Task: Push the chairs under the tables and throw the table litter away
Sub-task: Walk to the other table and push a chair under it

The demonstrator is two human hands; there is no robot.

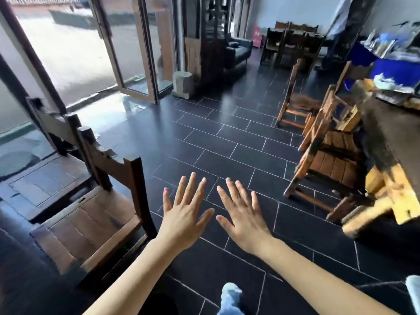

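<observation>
Dark floor tiles [227, 137] are stretching ahead; left hand [185, 218] and right hand [244, 221] are hovering, fingers spread and empty, likely readying for the near chair [91, 214].

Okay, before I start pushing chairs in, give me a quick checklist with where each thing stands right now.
1. Left hand free: ok, open, fingers spread, holding nothing.
2. Right hand free: ok, open and empty.
3. Floor between the two sides free of obstacles: ok, bare tiles.
4. Dark chair at near left within reach: ok, beside the left hand, not touched.
5. Light wooden chairs on the right tucked in: not ok, they stand out from the table.
6. Litter on that table: cannot tell, far end is blurred.
</observation>
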